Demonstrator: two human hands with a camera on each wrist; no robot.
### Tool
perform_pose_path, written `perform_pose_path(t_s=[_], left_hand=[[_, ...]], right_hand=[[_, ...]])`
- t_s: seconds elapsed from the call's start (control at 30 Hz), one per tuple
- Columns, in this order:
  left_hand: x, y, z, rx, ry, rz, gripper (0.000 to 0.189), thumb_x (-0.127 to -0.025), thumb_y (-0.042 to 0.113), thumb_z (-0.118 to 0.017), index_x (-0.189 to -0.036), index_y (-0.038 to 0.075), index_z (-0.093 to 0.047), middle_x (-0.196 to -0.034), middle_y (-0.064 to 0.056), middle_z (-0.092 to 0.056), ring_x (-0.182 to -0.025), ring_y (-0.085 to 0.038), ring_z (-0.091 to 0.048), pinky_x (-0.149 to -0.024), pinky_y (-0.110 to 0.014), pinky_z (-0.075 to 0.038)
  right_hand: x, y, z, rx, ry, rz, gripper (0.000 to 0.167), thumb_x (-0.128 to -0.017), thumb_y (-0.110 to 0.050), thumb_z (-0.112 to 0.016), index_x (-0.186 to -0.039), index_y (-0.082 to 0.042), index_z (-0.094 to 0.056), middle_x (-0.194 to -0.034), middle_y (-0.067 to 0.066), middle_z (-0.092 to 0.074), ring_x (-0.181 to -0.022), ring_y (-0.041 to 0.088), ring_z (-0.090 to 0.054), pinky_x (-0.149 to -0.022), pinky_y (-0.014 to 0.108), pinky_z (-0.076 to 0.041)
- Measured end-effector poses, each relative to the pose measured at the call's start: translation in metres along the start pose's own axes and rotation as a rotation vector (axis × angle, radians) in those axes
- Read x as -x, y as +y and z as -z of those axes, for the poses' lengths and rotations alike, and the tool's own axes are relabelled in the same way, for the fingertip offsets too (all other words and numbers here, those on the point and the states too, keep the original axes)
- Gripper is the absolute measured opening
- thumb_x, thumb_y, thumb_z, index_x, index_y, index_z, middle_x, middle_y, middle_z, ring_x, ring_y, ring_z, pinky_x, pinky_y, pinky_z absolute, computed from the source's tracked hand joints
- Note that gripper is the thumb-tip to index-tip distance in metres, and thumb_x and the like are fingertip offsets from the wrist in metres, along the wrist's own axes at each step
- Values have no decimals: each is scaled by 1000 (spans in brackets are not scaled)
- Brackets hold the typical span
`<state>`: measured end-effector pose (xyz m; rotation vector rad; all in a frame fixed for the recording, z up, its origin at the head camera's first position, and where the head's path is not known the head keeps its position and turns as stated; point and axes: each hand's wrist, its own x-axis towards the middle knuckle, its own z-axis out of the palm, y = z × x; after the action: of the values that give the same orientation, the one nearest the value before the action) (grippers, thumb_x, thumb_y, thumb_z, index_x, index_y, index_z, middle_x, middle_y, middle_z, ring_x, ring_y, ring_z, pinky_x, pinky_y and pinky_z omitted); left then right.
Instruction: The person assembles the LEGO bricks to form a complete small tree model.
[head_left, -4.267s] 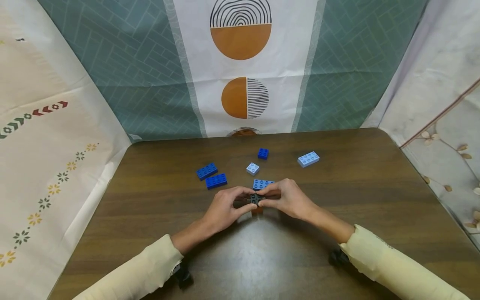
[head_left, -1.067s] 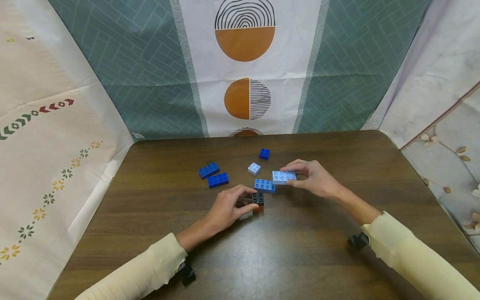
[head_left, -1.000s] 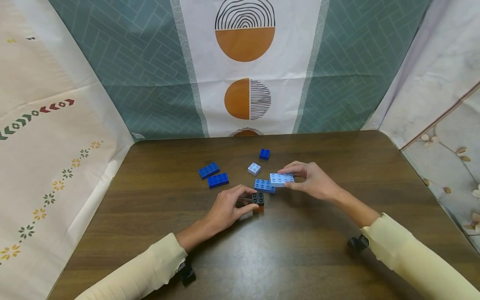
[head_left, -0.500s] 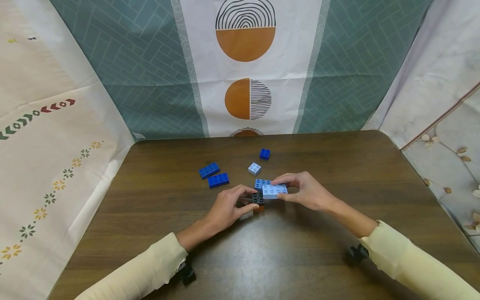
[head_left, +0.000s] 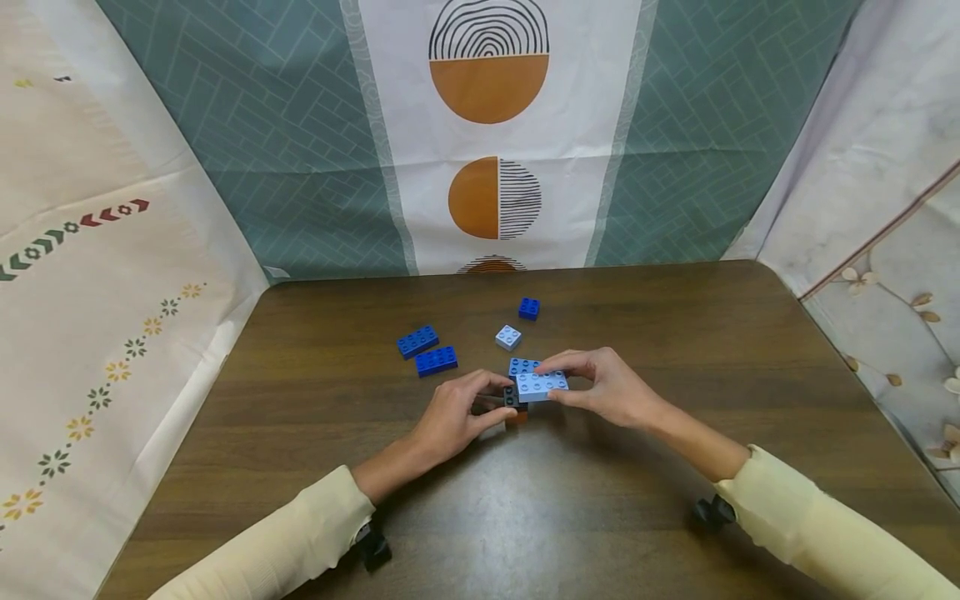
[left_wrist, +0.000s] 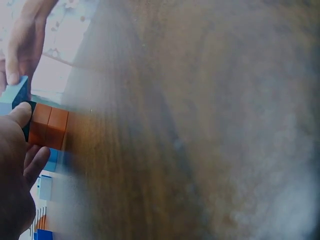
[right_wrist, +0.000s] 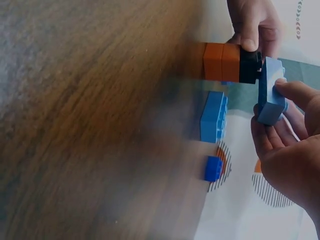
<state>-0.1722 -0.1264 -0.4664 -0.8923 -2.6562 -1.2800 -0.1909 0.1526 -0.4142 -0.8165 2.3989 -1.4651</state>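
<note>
Over a brown wood-grain desk (head_left: 480,517), the left hand (head_left: 456,417) pinches the black top of an upright orange-and-black plastic brick stack (right_wrist: 230,63); between the hands, the right hand (head_left: 607,387) grips a light-blue rectangular brick (head_left: 542,387) just above it; beyond both lies a dark-blue square brick (head_left: 529,309).

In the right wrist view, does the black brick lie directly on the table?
No, two orange bricks stand between the black brick and the table.

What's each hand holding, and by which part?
Right hand: the light-blue brick, pinched across its long sides near its right end. Left hand: the black block atop the orange blocks, gripped near its left edge.
</note>
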Motion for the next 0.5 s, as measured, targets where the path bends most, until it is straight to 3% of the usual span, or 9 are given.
perform_pose_path(t_s=[0.13, 0.33, 0.5], left_hand=[[1, -1, 0, 5, -3, -3, 36, -95, 24, -83, -126, 10, -70, -120, -4, -74, -100, -12, -76, -81, -23, -61], [1, -2, 0, -8, 4, -12, 37, -95, 24, -84, -126, 11, -70, -119, -3, -74, -99, -11, -75, -81, -22, -60], [1, -2, 0, -10, 7, -22, 38, -95, 24, -84, -127, 11, -70, -120, -3, -74, -99, -11, -76, -81, -23, -61]], right_hand=[[-1, -3, -4, 8, -26, -12, 35, -94, -6, -82, -129, -9, -77, -134, 11, -71, -121, 31, -65, -104, 59, -52], [-3, -9, -5, 114, -48, -23, 38, -92, -8, -84, -130, -11, -78, -136, 13, -71, -117, 29, -67, -85, 42, -61], [-4, -12, -3, 177, -43, 29, 40, -89, -4, -86, -128, -10, -79, -132, 13, -73, -117, 29, -70, -84, 47, -62]])
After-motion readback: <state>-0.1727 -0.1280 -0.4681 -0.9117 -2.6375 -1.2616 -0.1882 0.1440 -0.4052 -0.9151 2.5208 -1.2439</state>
